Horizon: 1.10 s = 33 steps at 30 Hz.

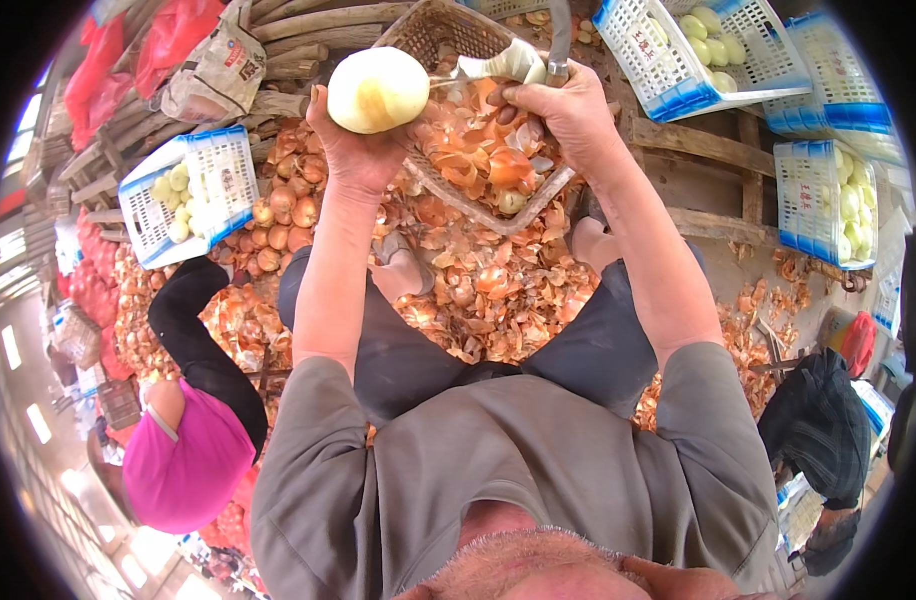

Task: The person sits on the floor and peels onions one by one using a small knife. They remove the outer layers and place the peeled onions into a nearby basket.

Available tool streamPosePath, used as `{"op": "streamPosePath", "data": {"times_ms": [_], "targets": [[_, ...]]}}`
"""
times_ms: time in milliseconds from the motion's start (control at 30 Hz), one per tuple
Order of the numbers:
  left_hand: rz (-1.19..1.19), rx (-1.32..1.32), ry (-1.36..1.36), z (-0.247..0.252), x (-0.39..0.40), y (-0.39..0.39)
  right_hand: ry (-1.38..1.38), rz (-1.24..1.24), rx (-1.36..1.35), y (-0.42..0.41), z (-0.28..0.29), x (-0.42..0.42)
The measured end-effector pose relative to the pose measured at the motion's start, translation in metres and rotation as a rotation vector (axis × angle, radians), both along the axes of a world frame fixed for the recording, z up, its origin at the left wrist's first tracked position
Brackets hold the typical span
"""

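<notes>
My left hand (356,154) cradles a peeled onion (379,90), pale with a brownish patch on its near side. Gripped in my right hand (570,109) is a knife (560,37), its blade pointing away from me. A whitish strip of onion skin (506,64) hangs between the knife hand and the onion, its thin end reaching towards the onion. Below both hands stands a dirty plastic crate (506,223) holding orange onion skins (465,161). More loose skins (495,300) cover the ground between my legs.
Unpeeled onions (281,217) lie left of the crate. White-and-blue crates (233,176) with peeled onions stand left and right, including one crate (803,199) on a wooden frame (702,146). Wooden poles (330,22) lie behind. Co-workers sit at left (191,457) and right (822,427).
</notes>
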<state>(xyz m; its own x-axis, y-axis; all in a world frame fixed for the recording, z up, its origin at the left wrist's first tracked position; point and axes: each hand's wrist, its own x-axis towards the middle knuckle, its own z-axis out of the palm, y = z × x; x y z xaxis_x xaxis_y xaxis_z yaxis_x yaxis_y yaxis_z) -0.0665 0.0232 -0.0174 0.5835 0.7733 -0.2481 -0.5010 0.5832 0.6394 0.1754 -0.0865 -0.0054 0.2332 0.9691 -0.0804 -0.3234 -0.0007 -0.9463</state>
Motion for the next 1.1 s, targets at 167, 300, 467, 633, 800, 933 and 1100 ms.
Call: {"op": "streamPosePath", "data": {"times_ms": [167,300,467,633,800,933,1100], "targets": [[-0.058,-0.022,-0.153,0.005,-0.008,0.005,-0.065,-0.100,-0.026,0.004,-0.001,-0.002],[-0.051,-0.005,-0.196,0.000,-0.017,0.014,-0.456,-0.052,-0.128,0.005,0.009,-0.005],[0.067,0.185,0.085,0.004,-0.005,0.008,-1.024,-0.155,0.079,0.014,-0.031,-0.007],[0.135,0.406,0.195,-0.008,-0.006,0.004,-0.315,0.055,-0.063,0.008,0.002,-0.033],[0.182,0.528,0.275,-0.002,-0.002,-0.002,-0.236,0.027,-0.027,0.001,0.019,-0.051],[0.192,0.596,0.327,0.001,0.001,-0.006,-0.402,-0.087,0.078,0.006,-0.004,-0.063],[0.201,0.589,0.344,-0.001,0.004,-0.011,-0.433,-0.083,0.053,0.008,-0.010,-0.063]]}}
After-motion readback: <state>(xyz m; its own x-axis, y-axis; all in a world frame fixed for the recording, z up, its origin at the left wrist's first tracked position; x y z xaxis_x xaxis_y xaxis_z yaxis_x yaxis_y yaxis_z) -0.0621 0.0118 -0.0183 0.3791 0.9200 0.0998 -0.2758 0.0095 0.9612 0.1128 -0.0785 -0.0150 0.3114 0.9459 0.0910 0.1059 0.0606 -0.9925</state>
